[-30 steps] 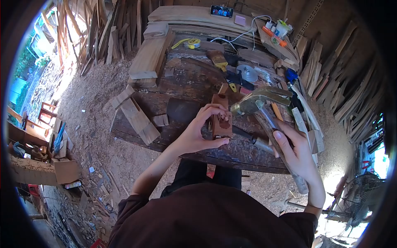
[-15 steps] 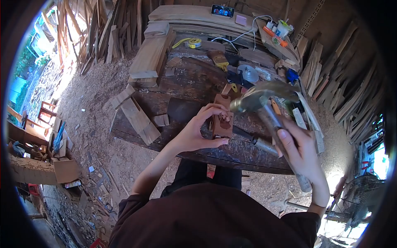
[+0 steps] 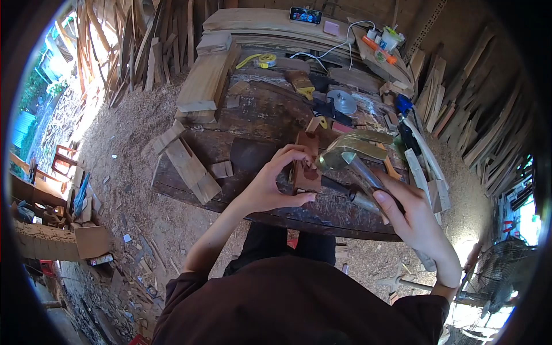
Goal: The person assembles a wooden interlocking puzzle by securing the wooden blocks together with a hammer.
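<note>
A claw hammer (image 3: 362, 158) is in my right hand (image 3: 405, 210), its fingers wrapped round the metal handle. The hammer head hangs just right of a small reddish-brown wooden block (image 3: 307, 177) near the front of the dark workbench (image 3: 264, 118). My left hand (image 3: 276, 183) curves round the block's left side, thumb at its lower end and fingertips on its upper part; whatever is between the fingertips is too small to make out. A chisel-like tool with a round handle (image 3: 363, 201) lies right of the block, partly under the hammer.
Wood pieces (image 3: 192, 169) lie at the bench's left. Farther back are a yellow tape measure (image 3: 264, 61), a brush (image 3: 300, 84), a clear disc (image 3: 342, 102), a phone (image 3: 305, 15) and a white cable (image 3: 349, 43). Planks (image 3: 483, 121) lean at the right.
The hammer head has moved slightly left and down, closer to the block, and is less blurred. My left hand keeps its hold in nearly the same place.
</note>
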Motion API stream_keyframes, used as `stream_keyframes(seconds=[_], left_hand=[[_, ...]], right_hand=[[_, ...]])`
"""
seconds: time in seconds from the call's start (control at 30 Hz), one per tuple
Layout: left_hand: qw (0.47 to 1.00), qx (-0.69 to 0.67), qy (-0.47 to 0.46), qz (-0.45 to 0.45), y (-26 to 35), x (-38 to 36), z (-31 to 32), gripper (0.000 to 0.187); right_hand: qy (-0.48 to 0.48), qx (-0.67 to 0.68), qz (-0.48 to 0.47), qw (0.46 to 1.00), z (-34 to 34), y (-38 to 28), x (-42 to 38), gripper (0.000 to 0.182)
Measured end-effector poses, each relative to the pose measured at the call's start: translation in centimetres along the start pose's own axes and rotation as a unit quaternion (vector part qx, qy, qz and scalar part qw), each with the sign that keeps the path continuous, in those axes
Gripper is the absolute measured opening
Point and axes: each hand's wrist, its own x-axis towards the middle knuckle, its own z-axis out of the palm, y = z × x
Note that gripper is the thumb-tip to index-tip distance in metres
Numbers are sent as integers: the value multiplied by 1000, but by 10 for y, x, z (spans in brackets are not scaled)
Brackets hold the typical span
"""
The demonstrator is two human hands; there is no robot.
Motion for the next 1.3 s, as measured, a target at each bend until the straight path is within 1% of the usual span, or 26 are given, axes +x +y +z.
stream_keyframes(seconds=[0.07,0.13,0.17,0.23,0.37,0.43,0.47,0.53,0.63,0.7,0.77,0.8,0.87,0.9,0.97,1.03,1.1,1.17,1.2,1.27,1.3], left_hand=[[1000,-4,9,-4,-1,-2,0,61],[1000,1,10,4,0,-2,2,60],[1000,6,10,13,0,-1,2,60],[1000,1,10,15,-2,-1,2,59],[1000,-10,18,9,-4,0,3,58],[1000,-10,10,7,-2,3,3,58],[1000,-11,4,5,-2,4,3,58],[1000,-17,8,-3,-2,4,4,58],[999,-21,18,-15,2,4,5,58],[999,-19,20,-20,4,3,7,58],[998,18,54,-1,4,2,12,58],[999,18,50,-2,4,1,16,58],[993,74,97,7,4,-2,24,57],[993,74,93,6,4,-1,28,57],[984,117,127,38,5,1,33,57],[985,110,126,31,5,3,36,57],[986,102,126,25,6,5,35,57],[989,125,71,18,7,5,29,57],[990,126,68,18,7,6,30,57],[992,73,103,19,7,5,32,55],[992,73,99,18,7,5,33,55]], right_hand=[[8,-1,-1,1000,-3,-4,-3,37],[18,50,95,994,-7,-9,-9,37],[20,51,96,994,-8,-8,-12,37],[43,47,133,989,-9,-4,-20,36],[85,54,130,986,5,20,-36,35],[106,54,117,986,15,33,-42,37],[108,57,118,985,19,37,-44,37],[88,118,154,977,25,44,-47,37],[95,124,167,973,34,54,-50,31],[89,128,166,974,36,58,-49,31],[83,131,168,974,38,61,-49,31],[88,137,159,974,40,63,-48,31],[96,146,154,973,44,67,-49,31],[107,140,144,974,46,69,-50,32],[121,135,135,974,47,69,-50,32],[100,160,162,969,43,64,-50,32],[101,161,164,968,42,63,-51,32],[102,163,165,967,44,66,-53,32],[117,147,155,970,46,69,-54,31],[134,135,148,971,48,71,-56,31],[122,144,149,971,46,71,-56,31]])
